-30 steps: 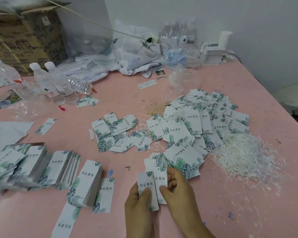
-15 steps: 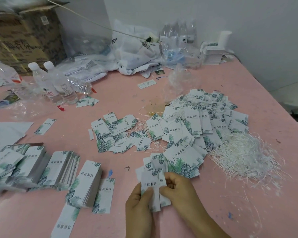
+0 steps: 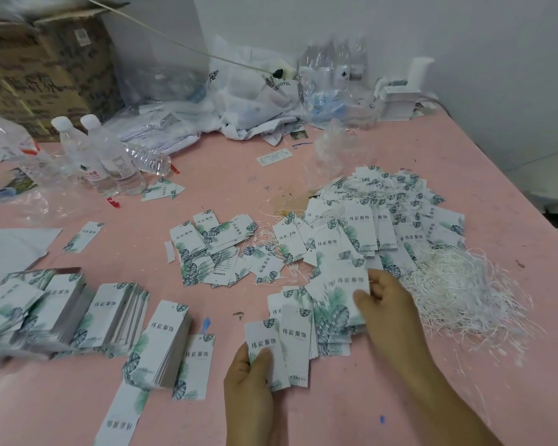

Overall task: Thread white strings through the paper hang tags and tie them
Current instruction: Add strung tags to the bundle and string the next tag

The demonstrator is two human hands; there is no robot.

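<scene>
pink counter [image 3: 400,365] carries tags [image 3: 361,226] beside a string pile [image 3: 458,291]; bottles [image 3: 110,156] and a box [image 3: 36,69] behind. left hand [image 3: 248,381] pinches two tags [image 3: 281,346]; right hand [image 3: 390,307] fingers grip a tag bundle [image 3: 339,294].

A pink desk [image 3: 226,175], scuffed and stained, fills most of the frame. A plain white wall [image 3: 464,43] runs across the upper right, meeting the desk's far edge. In the upper left corner stands a brown cardboard box [image 3: 29,75] with printed lettering. Even, soft light falls throughout, without hard shadows.
</scene>
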